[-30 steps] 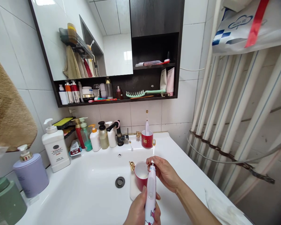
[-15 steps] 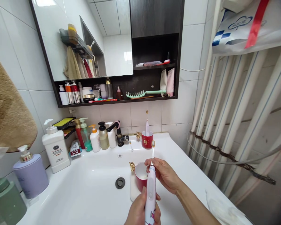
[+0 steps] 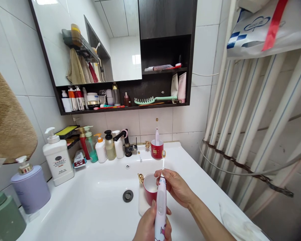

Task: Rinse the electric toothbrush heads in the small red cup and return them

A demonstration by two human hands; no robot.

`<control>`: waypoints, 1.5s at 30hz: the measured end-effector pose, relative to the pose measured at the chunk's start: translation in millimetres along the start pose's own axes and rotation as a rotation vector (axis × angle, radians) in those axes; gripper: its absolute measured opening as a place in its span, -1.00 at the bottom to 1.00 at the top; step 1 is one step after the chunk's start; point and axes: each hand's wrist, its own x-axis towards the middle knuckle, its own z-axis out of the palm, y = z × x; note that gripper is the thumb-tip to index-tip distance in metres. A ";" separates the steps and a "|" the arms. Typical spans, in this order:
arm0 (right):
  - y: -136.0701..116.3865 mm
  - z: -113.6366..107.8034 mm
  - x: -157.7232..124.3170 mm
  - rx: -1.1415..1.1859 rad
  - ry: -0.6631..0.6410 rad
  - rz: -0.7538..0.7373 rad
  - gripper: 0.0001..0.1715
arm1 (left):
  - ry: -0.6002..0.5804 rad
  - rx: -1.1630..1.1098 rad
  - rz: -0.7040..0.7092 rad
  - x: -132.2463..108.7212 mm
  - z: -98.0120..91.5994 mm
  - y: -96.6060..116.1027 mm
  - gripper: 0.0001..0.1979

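Observation:
My left hand (image 3: 147,222) is wrapped round the pale handle of an electric toothbrush (image 3: 161,204), which points up and away from me. Higher up, my right hand (image 3: 174,185) pinches the white brush head (image 3: 163,162) near where it meets the handle. Behind the hands, a red cup with a gold handle (image 3: 147,187) sits on a whitish pad (image 3: 141,207) and is partly covered by my fingers. At the back of the basin, a second red cup (image 3: 157,149) holds another electric toothbrush (image 3: 157,136). A loose brush head (image 3: 139,156) lies beside that cup.
The white sink (image 3: 97,201) has a dark drain (image 3: 127,196) and a black faucet (image 3: 127,147). Several pump bottles (image 3: 101,150) line its back left edge. A mirror cabinet (image 3: 165,50) hangs above. Pipes (image 3: 240,127) run along the right wall. White tissue (image 3: 235,221) lies at lower right.
The view has shifted very slightly. Both hands keep the same hold on the toothbrush and its brush head.

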 end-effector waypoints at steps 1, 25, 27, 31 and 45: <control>0.0 -0.1 -0.3 0.001 -0.003 0.003 -0.72 | -0.004 -0.003 0.006 0.0 -0.2 -0.1 -0.54; 0.4 1.0 -1.3 0.004 0.013 -0.014 -0.70 | 0.001 -0.016 0.040 2.7 0.1 -1.4 -0.56; 0.2 1.8 -0.6 0.009 0.023 -0.021 -0.70 | 0.008 -0.018 0.040 2.5 0.5 -1.0 -0.56; -1.6 3.4 -0.1 -0.001 0.025 -0.025 -0.72 | 0.021 -0.002 0.062 1.6 0.5 -1.7 -0.56; 4.2 11.8 -0.8 0.123 0.002 -0.014 -0.70 | 0.063 0.038 0.082 0.1 3.1 -1.4 -0.51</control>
